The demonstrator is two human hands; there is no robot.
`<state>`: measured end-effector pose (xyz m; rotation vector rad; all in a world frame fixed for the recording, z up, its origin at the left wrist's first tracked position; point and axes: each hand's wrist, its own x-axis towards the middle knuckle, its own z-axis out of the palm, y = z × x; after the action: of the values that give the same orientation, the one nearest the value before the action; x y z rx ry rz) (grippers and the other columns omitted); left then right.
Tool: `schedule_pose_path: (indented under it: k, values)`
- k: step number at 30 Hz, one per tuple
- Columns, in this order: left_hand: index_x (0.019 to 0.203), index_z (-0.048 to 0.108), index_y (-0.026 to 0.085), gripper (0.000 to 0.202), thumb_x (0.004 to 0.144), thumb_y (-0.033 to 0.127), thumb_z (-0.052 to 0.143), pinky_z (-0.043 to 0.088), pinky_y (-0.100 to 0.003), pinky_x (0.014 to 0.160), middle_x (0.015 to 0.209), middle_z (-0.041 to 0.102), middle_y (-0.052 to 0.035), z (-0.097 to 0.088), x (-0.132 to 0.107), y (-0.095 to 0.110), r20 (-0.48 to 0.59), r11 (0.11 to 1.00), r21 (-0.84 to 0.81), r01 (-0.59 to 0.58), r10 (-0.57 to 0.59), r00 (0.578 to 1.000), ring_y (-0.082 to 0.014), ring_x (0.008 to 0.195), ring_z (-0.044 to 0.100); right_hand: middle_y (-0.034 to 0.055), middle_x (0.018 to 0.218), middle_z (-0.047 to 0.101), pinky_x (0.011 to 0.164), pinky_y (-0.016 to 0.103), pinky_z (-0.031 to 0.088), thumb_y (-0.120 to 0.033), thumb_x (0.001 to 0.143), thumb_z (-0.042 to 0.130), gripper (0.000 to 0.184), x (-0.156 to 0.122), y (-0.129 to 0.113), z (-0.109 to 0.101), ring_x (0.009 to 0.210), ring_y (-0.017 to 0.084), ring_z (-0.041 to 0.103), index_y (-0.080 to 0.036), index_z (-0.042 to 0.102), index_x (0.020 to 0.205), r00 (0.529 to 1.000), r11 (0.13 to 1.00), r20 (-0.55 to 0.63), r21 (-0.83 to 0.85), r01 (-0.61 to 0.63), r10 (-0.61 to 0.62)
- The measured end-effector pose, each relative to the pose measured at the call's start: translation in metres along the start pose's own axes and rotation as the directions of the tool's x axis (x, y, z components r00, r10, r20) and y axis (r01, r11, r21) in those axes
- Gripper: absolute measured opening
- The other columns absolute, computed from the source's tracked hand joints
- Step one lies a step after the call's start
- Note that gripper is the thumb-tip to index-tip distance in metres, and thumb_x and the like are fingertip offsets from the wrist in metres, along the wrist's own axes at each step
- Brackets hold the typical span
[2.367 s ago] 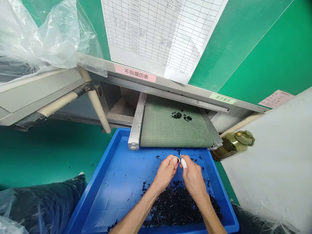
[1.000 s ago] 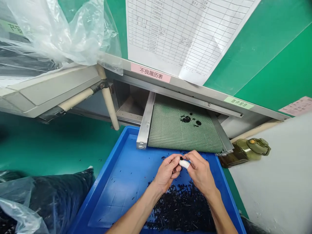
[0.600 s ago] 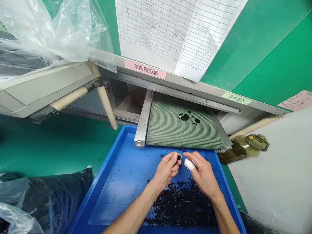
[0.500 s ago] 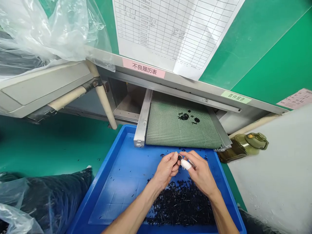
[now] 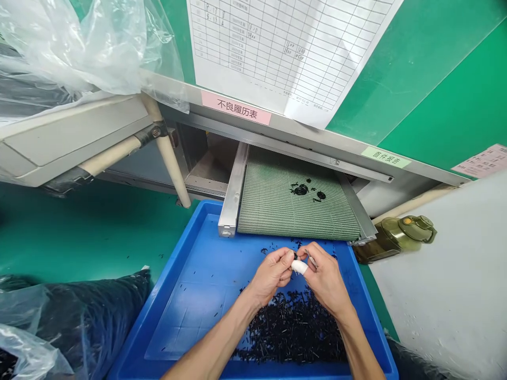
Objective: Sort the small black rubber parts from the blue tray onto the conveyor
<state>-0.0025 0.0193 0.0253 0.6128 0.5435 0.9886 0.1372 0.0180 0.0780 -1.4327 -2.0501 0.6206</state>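
Over the blue tray (image 5: 186, 295), my left hand (image 5: 272, 274) pinches a small black part (image 5: 295, 256) between thumb and fingers. My right hand (image 5: 322, 274) meets it from the other side, its fingertips curled in at the same part. White tape (image 5: 299, 266) wraps the right thumb. The fingers cover most of the part, so its exact shape cannot be made out. Below both hands, a heap of small black pieces (image 5: 293, 332) lies in the tray, with a few scattered near its far side.
A green conveyor belt (image 5: 277, 206) ends above the tray's far edge, carrying several black parts (image 5: 301, 189). An olive bottle (image 5: 400, 235) lies tilted at the right. Plastic bags of black material (image 5: 91, 316) sit at left. A metal frame holds a paper form (image 5: 269, 58).
My right fingers have curled in, and the taped thumb has moved slightly left against the small black part. My left hand stays almost in place. The belt's parts look unmoved.
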Motion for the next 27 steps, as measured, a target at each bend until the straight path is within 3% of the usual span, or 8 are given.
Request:
schedule_pose_path:
  k: [4,10,12,15,17,20,23,27]
  values:
    - [0.074,0.050,0.014,0.043,0.072,0.054,0.065,0.009,-0.019,0.040,0.052,0.028,0.0105,-0.001,0.001,-0.002,0.003,1.000,0.023,-0.012,0.012,1.000,-0.0022,0.042,0.014,0.0022,0.089,0.057,0.064,0.023,0.041,-0.015,0.084,0.043,0.031,-0.003,-0.001,-0.007,0.071,0.012,0.050,-0.022,0.059,0.110,0.986,0.994,0.138,0.060,0.091,-0.099]
    - [0.073,0.051,0.014,0.042,0.077,0.054,0.060,0.009,-0.020,0.039,0.055,0.030,0.0090,0.001,0.001,-0.003,0.002,0.998,0.050,-0.028,0.028,1.000,-0.0020,0.042,0.015,0.0006,0.082,0.057,0.057,0.022,0.040,-0.019,0.083,0.050,0.024,-0.005,0.001,-0.003,0.064,0.011,0.050,-0.022,0.065,0.101,1.000,1.000,-0.011,0.029,-0.006,0.006]
    - [0.080,0.053,0.014,0.040,0.078,0.053,0.059,0.009,-0.020,0.039,0.057,0.031,0.0088,0.002,0.000,-0.002,0.013,0.997,0.064,-0.037,0.036,0.999,-0.0021,0.042,0.015,0.0017,0.089,0.058,0.065,0.024,0.044,-0.019,0.085,0.047,0.029,-0.007,0.004,-0.004,0.072,0.013,0.054,-0.022,0.060,0.110,1.000,1.000,0.019,-0.006,0.022,-0.022]
    - [0.082,0.052,0.015,0.038,0.081,0.052,0.056,0.009,-0.020,0.039,0.062,0.036,0.0070,0.003,-0.001,0.000,0.013,0.997,0.065,-0.039,0.038,0.999,-0.0020,0.042,0.017,0.0056,0.105,0.058,0.084,0.029,0.045,-0.015,0.087,0.035,0.044,-0.011,0.011,-0.008,0.093,0.015,0.056,-0.021,0.041,0.130,0.991,0.993,0.089,-0.042,0.106,-0.102]
    - [0.084,0.052,0.015,0.037,0.082,0.052,0.054,0.010,-0.019,0.039,0.063,0.037,0.0064,0.003,0.000,-0.001,0.015,0.996,0.081,-0.030,0.029,0.999,-0.0021,0.043,0.018,0.0080,0.111,0.057,0.085,0.031,0.045,-0.012,0.087,0.029,0.047,-0.015,0.013,-0.011,0.096,0.016,0.056,-0.021,0.035,0.133,0.989,0.986,0.108,-0.123,0.113,-0.100]
    - [0.087,0.052,0.015,0.038,0.083,0.053,0.052,0.011,-0.019,0.039,0.064,0.036,0.0066,0.002,0.001,-0.003,0.007,0.992,0.120,-0.027,0.027,1.000,-0.0024,0.043,0.019,0.0097,0.107,0.061,0.072,0.029,0.046,-0.009,0.086,0.029,0.045,-0.019,0.012,-0.012,0.086,0.018,0.060,-0.019,0.039,0.129,0.991,0.941,0.129,-0.331,0.071,-0.029]
    - [0.085,0.051,0.016,0.040,0.082,0.055,0.052,0.011,-0.019,0.039,0.063,0.035,0.0071,0.002,0.001,-0.004,-0.001,0.987,0.157,-0.035,0.036,0.999,-0.0025,0.043,0.018,0.0052,0.085,0.064,0.060,0.026,0.040,-0.007,0.084,0.031,0.035,-0.019,0.006,-0.012,0.072,0.018,0.060,-0.018,0.047,0.113,0.984,0.868,0.177,-0.489,0.088,0.000]
    - [0.081,0.048,0.017,0.040,0.081,0.057,0.051,0.011,-0.019,0.039,0.060,0.032,0.0082,0.003,0.001,-0.004,0.006,0.977,0.208,-0.039,0.038,0.999,-0.0032,0.043,0.017,0.0014,0.082,0.060,0.059,0.024,0.035,-0.004,0.082,0.034,0.028,-0.016,0.002,-0.012,0.076,0.017,0.057,-0.022,0.051,0.095,0.975,0.777,0.219,-0.605,0.174,-0.047]
